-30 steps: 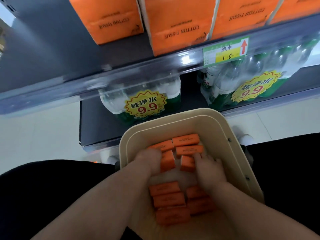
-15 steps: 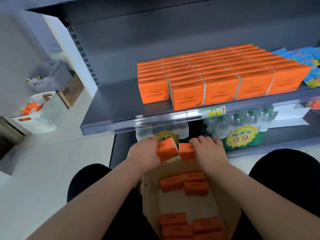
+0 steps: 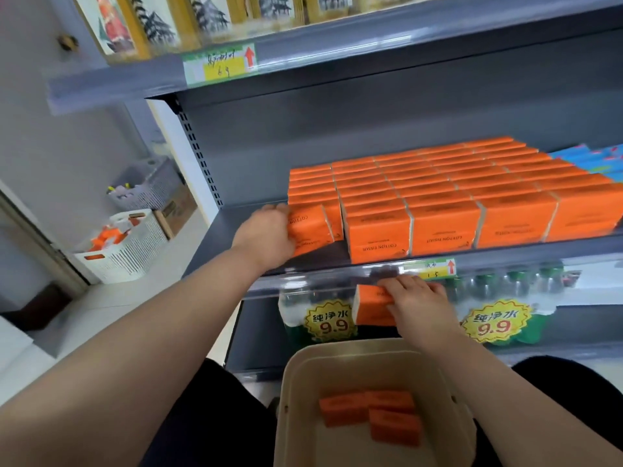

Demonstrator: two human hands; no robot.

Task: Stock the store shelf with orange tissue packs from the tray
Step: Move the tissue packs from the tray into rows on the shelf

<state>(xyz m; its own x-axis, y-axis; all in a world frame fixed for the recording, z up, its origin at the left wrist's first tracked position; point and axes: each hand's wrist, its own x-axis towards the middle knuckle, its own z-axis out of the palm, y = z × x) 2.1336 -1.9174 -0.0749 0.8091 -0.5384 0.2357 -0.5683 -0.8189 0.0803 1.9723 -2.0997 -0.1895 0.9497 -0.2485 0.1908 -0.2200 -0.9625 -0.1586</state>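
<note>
Rows of orange tissue packs (image 3: pixel 445 200) fill the grey middle shelf (image 3: pixel 236 230). My left hand (image 3: pixel 266 230) grips one orange pack (image 3: pixel 308 229) at the left front end of the rows, on the shelf. My right hand (image 3: pixel 416 303) holds a second orange pack (image 3: pixel 371 305) just below the shelf's front rail. The beige tray (image 3: pixel 303 382) rests on my lap at the bottom, with three orange packs (image 3: pixel 371 416) visible inside.
Bottled water packs with yellow 9.9 stickers (image 3: pixel 332 323) stand on the lower shelf. A price tag (image 3: pixel 429 267) sits on the rail. Boxed goods (image 3: pixel 202 18) line the top shelf. White baskets (image 3: pixel 124 244) stand on the floor at left. Blue packs (image 3: pixel 593 160) lie at far right.
Both hands lifted a pack each out of the tray. The left hand reached up and set its pack against the shelf rows; the right hand rose to just under the rail.
</note>
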